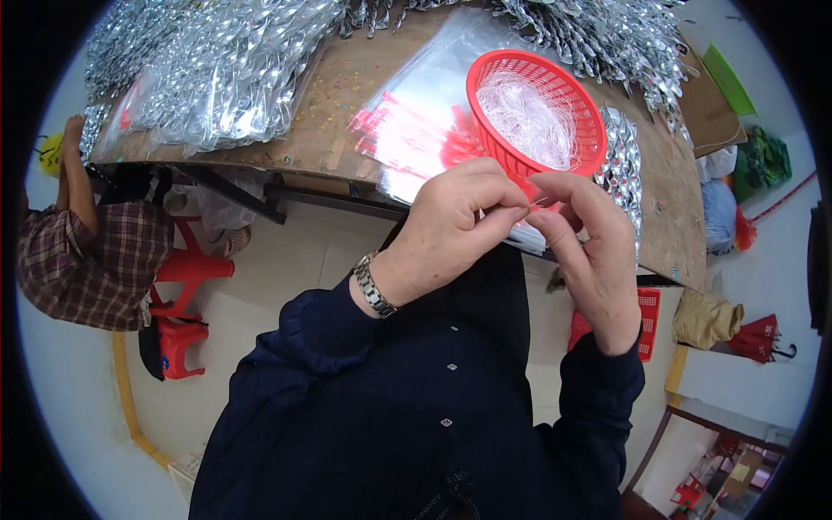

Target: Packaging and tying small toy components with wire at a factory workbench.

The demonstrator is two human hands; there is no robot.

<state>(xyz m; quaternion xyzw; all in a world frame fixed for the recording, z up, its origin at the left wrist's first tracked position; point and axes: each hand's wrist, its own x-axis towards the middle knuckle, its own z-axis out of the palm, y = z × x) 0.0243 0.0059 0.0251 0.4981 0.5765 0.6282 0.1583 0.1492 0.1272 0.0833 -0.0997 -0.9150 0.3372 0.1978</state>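
Observation:
My left hand (pixel 464 212), with a metal-band watch (pixel 373 284) on its wrist, is closed with thumb and forefinger pinched. My right hand (pixel 596 251) faces it, thumb and fingertips curled in. Between the fingertips a thin pale thread (pixel 541 204) shows in part; its ends cannot be made out. Just beyond my hands stands a red plastic basket (pixel 591 108) filled with tangled white thread (pixel 533 117). Under and beside the basket lie clear plastic bags (pixel 425 78) with red-and-white printed ends, partly hidden by my left hand.
Bagged silver twisted strips (pixel 234 78) are piled at the left of the wooden table (pixel 338 100); more silver strips (pixel 598 39) lie at the back right. A person in a plaid shirt (pixel 95 260) sits at the left by a red stool (pixel 186 264). A red crate (pixel 646 325) stands below the table.

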